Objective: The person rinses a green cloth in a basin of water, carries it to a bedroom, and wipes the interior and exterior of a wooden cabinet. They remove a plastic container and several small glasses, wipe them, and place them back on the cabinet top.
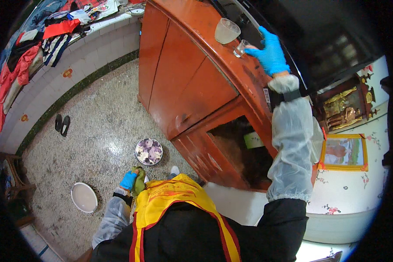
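Observation:
My right hand, in a blue glove, is over the top of a reddish-brown wooden cabinet. Its fingertips are at a small clear glass, which looks tilted; whether they grip it cannot be told. Beside that glass is a larger translucent cup, close to the cabinet's front edge. Down by my yellow apron, my left hand, gloved in blue as well, holds a green cloth.
A large black television stands behind my right hand. On the floor are a round stool with a flowered top, a white basin and black shoes. Clothes lie along a tiled ledge. A gold-framed picture is at the right.

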Demonstrator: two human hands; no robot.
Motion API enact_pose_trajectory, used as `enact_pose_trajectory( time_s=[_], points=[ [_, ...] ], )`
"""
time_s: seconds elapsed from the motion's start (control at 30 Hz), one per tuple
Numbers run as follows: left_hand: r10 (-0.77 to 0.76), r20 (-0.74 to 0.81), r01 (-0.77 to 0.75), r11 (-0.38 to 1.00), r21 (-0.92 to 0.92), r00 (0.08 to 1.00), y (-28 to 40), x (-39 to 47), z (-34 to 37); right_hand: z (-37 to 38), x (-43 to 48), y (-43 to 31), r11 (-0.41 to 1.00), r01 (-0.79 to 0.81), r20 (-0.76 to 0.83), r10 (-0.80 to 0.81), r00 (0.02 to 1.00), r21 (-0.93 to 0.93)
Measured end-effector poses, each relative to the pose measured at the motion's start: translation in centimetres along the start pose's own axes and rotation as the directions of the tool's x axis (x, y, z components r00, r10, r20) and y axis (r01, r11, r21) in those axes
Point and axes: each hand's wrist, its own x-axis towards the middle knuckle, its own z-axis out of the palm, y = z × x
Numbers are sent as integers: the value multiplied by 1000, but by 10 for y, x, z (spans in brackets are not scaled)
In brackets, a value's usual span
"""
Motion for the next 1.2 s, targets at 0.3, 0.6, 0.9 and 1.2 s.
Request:
enact_pose_trajectory(
  time_s=[0.3, 0.6, 0.9, 1.2],
  points=[
    [175, 106, -159, 977, -143, 979, -18, 18, 2, 66, -288, -88, 883, -165, 569, -131, 812, 439],
    [-79, -79, 71, 993, -92, 994, -50, 30, 12, 158, -377, 144, 497, -856, 638, 616, 463, 141],
    [-151, -204, 70, 931, -357, 967, -74, -4, 41, 224, -356, 274, 730, -637, 505, 659, 558, -248],
    [-137, -248, 42, 934, -354, 959, -72, -34, 56, 318, -361, 293, 682, -630, 448, 726, 521, -372]
  ],
)
